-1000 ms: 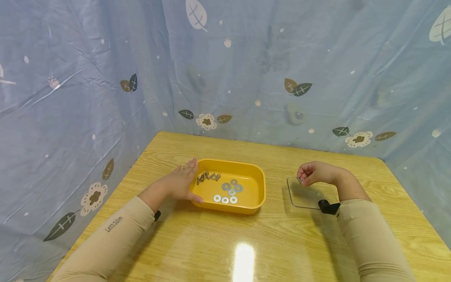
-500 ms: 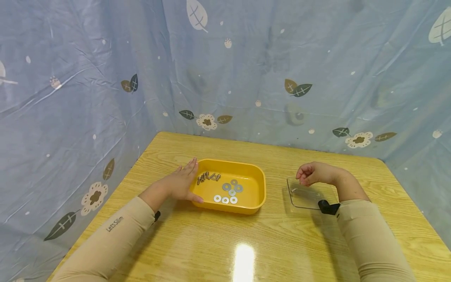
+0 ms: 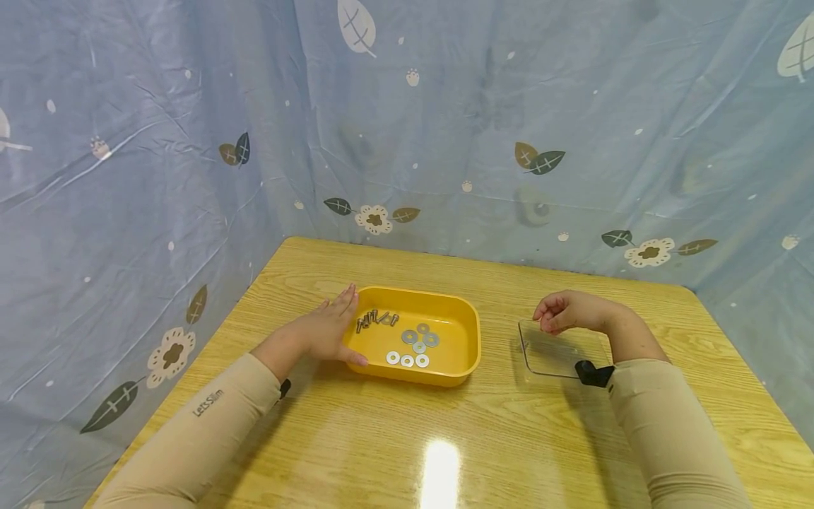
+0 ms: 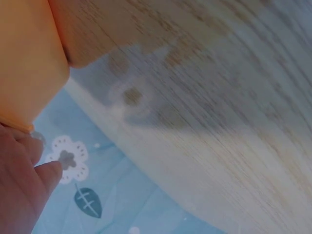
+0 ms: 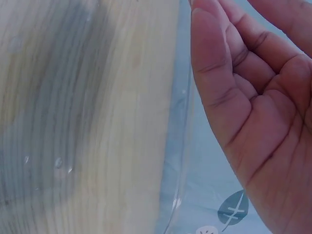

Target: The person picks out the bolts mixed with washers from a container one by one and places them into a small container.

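At the left end of a yellow plastic tray [image 3: 445, 376], my left hand [image 3: 324, 332] rests with its fingers stretched along the rim and its thumb at the front corner. Inside the tray are several small screws [image 3: 370, 318] at the left and several flat washers [image 3: 410, 337] nearer the middle. My right hand [image 3: 572, 311] hovers over the far left corner of a clear plastic box [image 3: 553, 374], fingers loosely bent. Nothing shows between its fingers. In the right wrist view its palm [image 5: 273, 117] faces the camera, with the fingertips cut off at the top.
The wooden table [image 3: 356, 438] carries the tray and the box, with a gap between them. A blue patterned curtain [image 3: 445, 127] hangs behind and at both sides. A black wrist mount [image 3: 593, 373] overlaps the clear box's front right corner.
My right hand has let go of a small screw, which dropped into the clear box and shows there in the middle frame. The left hand and the tray have stayed put.
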Motion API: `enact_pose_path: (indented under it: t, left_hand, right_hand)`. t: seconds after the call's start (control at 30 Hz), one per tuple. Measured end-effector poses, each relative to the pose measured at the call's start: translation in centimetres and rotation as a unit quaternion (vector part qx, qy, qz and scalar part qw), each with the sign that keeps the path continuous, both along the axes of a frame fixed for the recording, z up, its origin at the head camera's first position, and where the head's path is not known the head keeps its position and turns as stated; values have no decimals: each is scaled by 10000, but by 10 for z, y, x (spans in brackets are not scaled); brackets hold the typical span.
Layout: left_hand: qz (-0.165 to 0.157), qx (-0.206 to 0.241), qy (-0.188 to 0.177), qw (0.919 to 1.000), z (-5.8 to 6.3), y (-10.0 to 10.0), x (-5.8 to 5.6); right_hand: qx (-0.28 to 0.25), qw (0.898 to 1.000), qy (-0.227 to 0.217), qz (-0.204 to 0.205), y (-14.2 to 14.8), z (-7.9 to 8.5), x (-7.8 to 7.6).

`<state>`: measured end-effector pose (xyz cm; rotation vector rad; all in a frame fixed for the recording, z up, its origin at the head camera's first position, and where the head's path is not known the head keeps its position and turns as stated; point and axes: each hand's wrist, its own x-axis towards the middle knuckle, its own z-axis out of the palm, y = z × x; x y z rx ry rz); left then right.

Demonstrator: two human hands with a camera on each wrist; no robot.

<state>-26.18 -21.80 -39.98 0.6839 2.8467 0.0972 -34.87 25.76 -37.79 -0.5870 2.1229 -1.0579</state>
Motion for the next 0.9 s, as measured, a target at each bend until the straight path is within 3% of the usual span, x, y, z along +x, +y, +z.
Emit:
enact_pose_path:
  t: [0.23,0.5,0.9]
  left_hand:
    - [-8,-45,4,10000,-2,0,-1]
    - [37,-65,-30,10000,-2,-1,-2]
    - [25,55,-51,10000,0,0,-1]
  right_hand:
    - [-38,9993,344,-167,-11,14,-2]
    - [-104,9955,915,-225,-43,31,-5]
    - [-434,9920,1131,-344,-102,46,-10]
